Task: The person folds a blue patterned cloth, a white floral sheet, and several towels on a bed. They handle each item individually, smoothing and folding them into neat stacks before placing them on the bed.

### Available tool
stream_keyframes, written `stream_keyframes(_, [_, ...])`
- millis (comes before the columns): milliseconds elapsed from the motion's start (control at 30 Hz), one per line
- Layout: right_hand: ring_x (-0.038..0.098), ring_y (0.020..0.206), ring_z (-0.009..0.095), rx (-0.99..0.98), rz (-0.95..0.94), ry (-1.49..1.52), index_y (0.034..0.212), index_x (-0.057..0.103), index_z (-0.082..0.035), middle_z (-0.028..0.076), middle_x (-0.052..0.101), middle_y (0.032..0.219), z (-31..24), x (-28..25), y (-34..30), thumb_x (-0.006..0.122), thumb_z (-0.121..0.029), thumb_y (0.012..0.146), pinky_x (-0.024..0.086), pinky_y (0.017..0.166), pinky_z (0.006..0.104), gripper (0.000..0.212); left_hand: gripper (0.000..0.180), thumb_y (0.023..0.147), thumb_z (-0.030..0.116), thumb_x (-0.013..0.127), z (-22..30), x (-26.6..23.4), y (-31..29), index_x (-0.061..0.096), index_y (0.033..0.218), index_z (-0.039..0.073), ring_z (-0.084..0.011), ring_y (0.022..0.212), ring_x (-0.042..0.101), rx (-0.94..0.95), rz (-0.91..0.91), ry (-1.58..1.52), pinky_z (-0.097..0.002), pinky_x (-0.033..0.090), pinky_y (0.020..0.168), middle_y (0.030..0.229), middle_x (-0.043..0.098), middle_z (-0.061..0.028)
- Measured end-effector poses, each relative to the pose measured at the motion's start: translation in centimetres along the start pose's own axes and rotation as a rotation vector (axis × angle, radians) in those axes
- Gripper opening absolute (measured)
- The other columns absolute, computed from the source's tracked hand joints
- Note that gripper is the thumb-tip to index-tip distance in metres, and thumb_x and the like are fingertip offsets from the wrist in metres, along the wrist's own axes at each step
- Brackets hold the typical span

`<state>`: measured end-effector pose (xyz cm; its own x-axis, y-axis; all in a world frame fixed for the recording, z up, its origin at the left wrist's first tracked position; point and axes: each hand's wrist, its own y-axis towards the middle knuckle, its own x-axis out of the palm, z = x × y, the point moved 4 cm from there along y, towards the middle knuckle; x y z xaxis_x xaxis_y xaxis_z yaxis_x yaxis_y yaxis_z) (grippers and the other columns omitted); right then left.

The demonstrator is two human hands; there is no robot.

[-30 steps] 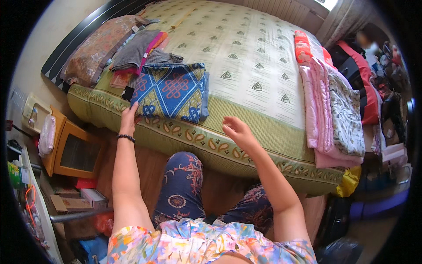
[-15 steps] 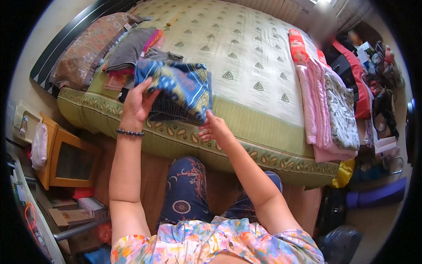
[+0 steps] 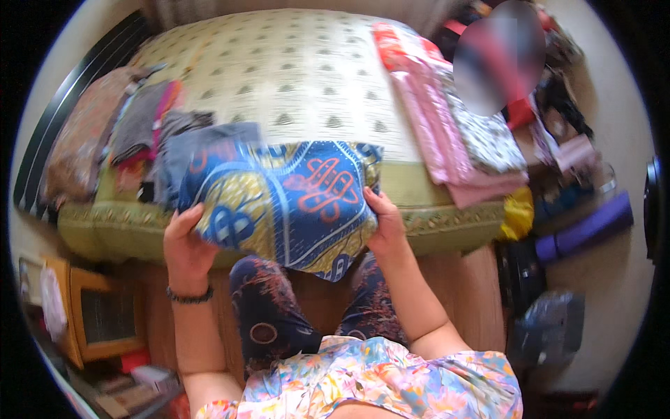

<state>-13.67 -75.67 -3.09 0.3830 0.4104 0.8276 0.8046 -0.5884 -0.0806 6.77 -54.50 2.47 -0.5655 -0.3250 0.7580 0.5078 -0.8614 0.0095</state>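
A folded patterned cloth (image 3: 286, 202) in blue, olive yellow and orange is held up in front of me, over the near edge of the bed. My left hand (image 3: 188, 241) grips its left side, thumb on top and the other fingers behind it. On its right side my right hand (image 3: 384, 220) pinches the edge in the same way. The kind of garment cannot be made out. Just behind the cloth, a folded grey-blue garment (image 3: 171, 164) lies on the bed, partly covered from view.
At the bed's left lie a brown floral pillow (image 3: 87, 140) and a folded grey cloth (image 3: 139, 122). Folded pink bedding (image 3: 433, 119) and a grey-white leaf-print cloth (image 3: 481, 133) rest on the right. A wooden cabinet (image 3: 105, 318) stands at left, a purple rolled mat (image 3: 586, 227) at right.
The patterned cloth has been lifted off the dark folded pile, brought closer to me and spread flatter. My hands have moved apart to its two sides, and the view has shifted right.
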Motion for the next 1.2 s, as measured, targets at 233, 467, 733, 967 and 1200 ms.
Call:
stream_keyframes(233, [0.062, 0.093, 0.020, -0.527, 0.533, -0.644, 0.121, 0.051, 0.001, 0.012, 0.062, 0.107, -15.9, 4.4, -10.9, 0.059, -0.011, 0.086, 0.051, 0.080, 0.0313, 0.038, 0.050, 0.088, 0.017, 0.054, -14.1, 0.8, 1.3, 0.038, 0.131, -0.003, -0.0239, 0.086, 0.065, -0.452, -0.181, -0.093, -0.0289, 0.057, 0.069, 0.113, 0.059, -0.0192])
stream_keyframes(467, [0.065, 0.064, 0.018, -0.553, 0.285, -0.777, 0.097, 0.060, -0.001, 0.008, 0.067, 0.082, -35.4, 3.3, -4.3, 0.047, -0.024, 0.094, 0.054, 0.061, 0.0294, 0.027, 0.042, 0.091, 0.015, 0.055, -22.9, -2.8, 3.3, 0.043, 0.128, 0.000, -0.0220, 0.088, 0.065, -0.583, -0.004, 0.104, -0.0282, 0.057, 0.071, 0.110, 0.060, -0.0178])
stream_keyframes(733, [0.061, 0.095, 0.028, -1.045, 0.299, -0.558, 0.116, 0.052, -0.003, 0.013, 0.058, 0.110, -49.8, -1.7, 3.6, 0.048, -0.011, 0.093, 0.053, 0.078, 0.0464, 0.025, 0.037, 0.090, 0.012, 0.054, -23.3, -3.9, 4.7, 0.046, 0.123, -0.001, -0.0191, 0.083, 0.066, -0.516, 0.093, 0.160, -0.0273, 0.057, 0.069, 0.103, 0.063, -0.0150])
stream_keyframes(967, [0.056, 0.099, 0.034, -0.622, 0.813, -0.174, 0.128, 0.046, -0.012, 0.013, 0.051, 0.120, -41.9, -31.8, 4.0, 0.050, -0.008, 0.090, 0.050, 0.079, 0.0537, 0.038, 0.032, 0.091, 0.012, 0.053, -24.4, -2.9, 5.4, 0.048, 0.121, 0.000, -0.0178, 0.083, 0.066, -0.579, 0.076, 0.192, -0.0264, 0.056, 0.068, 0.102, 0.064, -0.0134])
stream_keyframes(1200, [0.060, 0.096, 0.030, -0.382, 0.493, -0.185, 0.109, 0.056, -0.001, 0.012, 0.062, 0.102, -35.6, -30.2, 9.1, 0.070, -0.009, 0.077, 0.053, 0.081, 0.0403, 0.036, 0.037, 0.092, 0.019, 0.053, -22.8, -4.2, 4.1, 0.048, 0.124, 0.002, -0.0172, 0.090, 0.063, -0.557, 0.138, 0.328, -0.0284, 0.053, 0.076, 0.108, 0.063, -0.0126])
